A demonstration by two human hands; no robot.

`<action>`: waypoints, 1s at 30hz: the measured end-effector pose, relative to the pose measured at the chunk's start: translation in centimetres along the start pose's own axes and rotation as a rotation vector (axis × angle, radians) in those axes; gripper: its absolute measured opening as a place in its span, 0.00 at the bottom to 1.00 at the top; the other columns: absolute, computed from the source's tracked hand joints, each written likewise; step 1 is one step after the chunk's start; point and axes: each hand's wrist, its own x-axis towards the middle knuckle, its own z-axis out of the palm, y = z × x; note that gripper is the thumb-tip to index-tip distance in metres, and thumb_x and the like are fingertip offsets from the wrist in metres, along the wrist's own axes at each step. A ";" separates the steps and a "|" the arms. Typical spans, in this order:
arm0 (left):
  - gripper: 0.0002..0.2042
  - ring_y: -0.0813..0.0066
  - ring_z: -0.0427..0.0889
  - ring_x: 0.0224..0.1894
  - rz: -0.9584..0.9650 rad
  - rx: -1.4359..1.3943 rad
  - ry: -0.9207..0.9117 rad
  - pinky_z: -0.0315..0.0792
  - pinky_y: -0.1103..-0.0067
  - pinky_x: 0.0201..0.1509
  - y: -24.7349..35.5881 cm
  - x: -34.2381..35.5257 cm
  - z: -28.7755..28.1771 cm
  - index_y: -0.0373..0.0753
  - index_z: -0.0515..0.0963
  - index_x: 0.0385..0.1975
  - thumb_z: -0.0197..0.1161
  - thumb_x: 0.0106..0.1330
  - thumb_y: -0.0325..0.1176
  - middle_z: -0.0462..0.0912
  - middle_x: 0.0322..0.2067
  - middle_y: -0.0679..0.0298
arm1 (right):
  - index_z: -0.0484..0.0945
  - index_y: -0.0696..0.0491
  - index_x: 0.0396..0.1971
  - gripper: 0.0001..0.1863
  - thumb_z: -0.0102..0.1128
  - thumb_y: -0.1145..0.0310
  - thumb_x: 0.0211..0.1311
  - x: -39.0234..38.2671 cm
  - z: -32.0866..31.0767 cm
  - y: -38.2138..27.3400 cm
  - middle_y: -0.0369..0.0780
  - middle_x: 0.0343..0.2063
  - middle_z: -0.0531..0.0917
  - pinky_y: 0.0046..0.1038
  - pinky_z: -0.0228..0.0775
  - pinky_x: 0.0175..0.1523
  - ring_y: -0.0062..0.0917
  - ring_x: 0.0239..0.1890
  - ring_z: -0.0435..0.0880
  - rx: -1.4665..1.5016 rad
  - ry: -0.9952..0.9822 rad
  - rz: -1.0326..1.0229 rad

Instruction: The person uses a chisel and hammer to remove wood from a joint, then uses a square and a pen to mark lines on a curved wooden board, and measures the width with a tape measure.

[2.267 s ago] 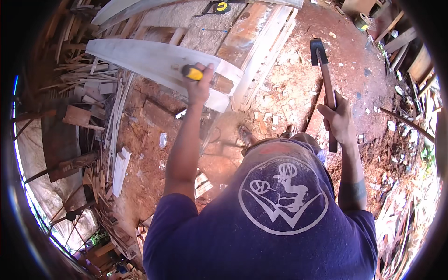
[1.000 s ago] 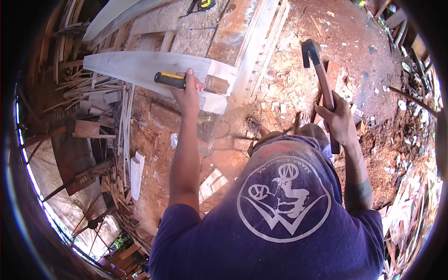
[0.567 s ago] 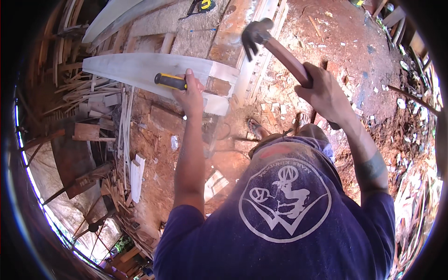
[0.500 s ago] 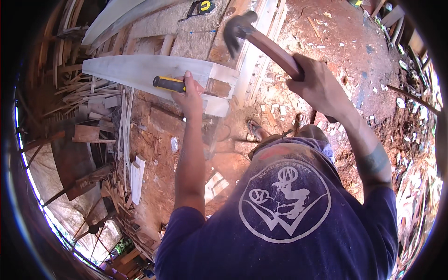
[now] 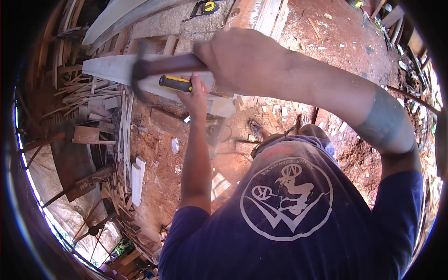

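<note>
Right hand clenched the heavy hammer; left hand closed around the stiff chisel's yellow handle on the plank.

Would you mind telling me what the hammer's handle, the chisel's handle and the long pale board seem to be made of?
The hammer handle looks like dark, smooth wood, though motion blurs it. The chisel handle appears to be moulded plastic or rubber: glossy yellow with black ends. The long board seems bare, pale-grey planed wood, matt, with straight sawn edges.
</note>
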 end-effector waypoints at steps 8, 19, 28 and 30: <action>0.13 0.85 0.62 0.17 -0.102 -0.068 -0.069 0.58 0.80 0.20 -1.3 -0.2 0.5 0.41 0.64 0.27 0.61 0.72 0.29 0.66 0.17 0.70 | 0.82 0.57 0.37 0.11 0.62 0.67 0.59 2.1 -4.4 -1.8 0.45 0.29 0.85 0.33 0.82 0.37 0.35 0.32 0.89 -0.265 0.192 -0.231; 0.12 0.83 0.63 0.18 -0.095 -0.105 -0.097 0.58 0.79 0.21 -1.8 -0.9 -1.7 0.41 0.65 0.25 0.61 0.68 0.25 0.66 0.18 0.70 | 0.81 0.62 0.40 0.13 0.58 0.72 0.56 -1.9 -0.8 2.4 0.53 0.33 0.86 0.40 0.81 0.47 0.44 0.39 0.88 -0.049 -0.133 0.093; 0.14 0.81 0.61 0.15 -0.069 -0.387 0.031 0.60 0.77 0.20 -3.2 -1.1 -1.2 0.40 0.65 0.23 0.63 0.67 0.26 0.66 0.15 0.70 | 0.75 0.61 0.32 0.12 0.60 0.68 0.55 -10.9 -0.7 5.7 0.44 0.17 0.75 0.37 0.66 0.31 0.32 0.21 0.76 0.437 0.139 0.483; 0.14 0.81 0.62 0.14 -0.158 -0.264 0.010 0.60 0.78 0.19 -2.7 0.5 0.0 0.39 0.66 0.23 0.64 0.67 0.27 0.67 0.15 0.70 | 0.76 0.62 0.33 0.12 0.59 0.68 0.54 -12.1 -0.7 6.5 0.49 0.21 0.78 0.39 0.69 0.36 0.38 0.26 0.79 0.458 0.082 0.593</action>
